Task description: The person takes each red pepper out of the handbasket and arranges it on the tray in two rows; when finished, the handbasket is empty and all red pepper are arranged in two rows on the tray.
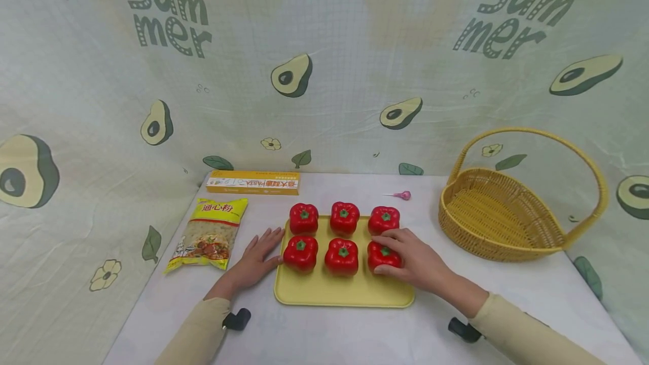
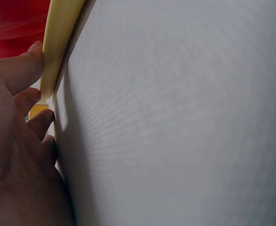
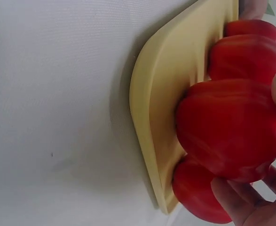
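Note:
Several red bell peppers stand in two rows of three on a yellow tray (image 1: 345,295). My right hand (image 1: 413,258) grips the front right bell pepper (image 1: 381,257) from its right side; in the right wrist view, the thumb and fingers curve around this bell pepper (image 3: 229,127). At the tray's left edge rests my left hand (image 1: 253,262), its fingers extended. The left wrist view shows the thumb (image 2: 27,68) touching the tray's rim (image 2: 60,42). Nearest that hand are the front left bell pepper (image 1: 301,253) and the back left bell pepper (image 1: 303,218).
A yellow pasta bag (image 1: 210,232) lies left of the tray, with an orange and white pasta box (image 1: 253,183) behind it. A wicker basket (image 1: 487,246) with a tall handle stands at the right. Behind the tray lies a small pink-ended item (image 1: 404,195).

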Demonstrator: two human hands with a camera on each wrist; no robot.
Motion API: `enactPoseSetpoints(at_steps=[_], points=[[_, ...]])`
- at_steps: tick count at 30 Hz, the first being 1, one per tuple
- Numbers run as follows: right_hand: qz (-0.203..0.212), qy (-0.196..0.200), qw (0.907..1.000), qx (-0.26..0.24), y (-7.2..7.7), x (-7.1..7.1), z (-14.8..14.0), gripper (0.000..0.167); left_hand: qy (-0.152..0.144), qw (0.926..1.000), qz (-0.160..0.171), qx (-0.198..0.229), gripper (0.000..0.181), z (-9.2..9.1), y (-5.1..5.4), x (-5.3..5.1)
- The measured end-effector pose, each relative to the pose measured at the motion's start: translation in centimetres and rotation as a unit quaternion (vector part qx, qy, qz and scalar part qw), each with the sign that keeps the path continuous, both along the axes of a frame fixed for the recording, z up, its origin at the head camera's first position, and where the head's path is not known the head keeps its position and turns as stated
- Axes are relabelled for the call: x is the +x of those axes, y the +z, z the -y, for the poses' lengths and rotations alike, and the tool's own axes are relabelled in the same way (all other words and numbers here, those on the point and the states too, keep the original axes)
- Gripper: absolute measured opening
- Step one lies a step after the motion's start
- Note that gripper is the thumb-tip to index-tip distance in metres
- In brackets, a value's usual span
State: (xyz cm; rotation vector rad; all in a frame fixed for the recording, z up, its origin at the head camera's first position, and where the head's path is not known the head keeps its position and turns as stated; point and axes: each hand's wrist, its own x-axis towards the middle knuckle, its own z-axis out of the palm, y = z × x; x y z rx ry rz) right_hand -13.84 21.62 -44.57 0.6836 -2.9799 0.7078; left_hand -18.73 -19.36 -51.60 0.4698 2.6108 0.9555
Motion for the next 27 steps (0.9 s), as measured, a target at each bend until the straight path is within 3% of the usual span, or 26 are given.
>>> enactPoseSetpoints(at_steps=[20,27], points=[[-0.019,0.006,0.9998,-0.001,-0.14,0.2,0.05,0.07,-0.002,1.0,0.0,-0.003,0.074,0.0,-0.14,-0.12],[-0.019,-0.015,0.9997,-0.004,-0.04,0.49,-0.35,0.07,-0.002,1.0,0.002,0.002,0.074,-0.06,-0.04,-0.14]])
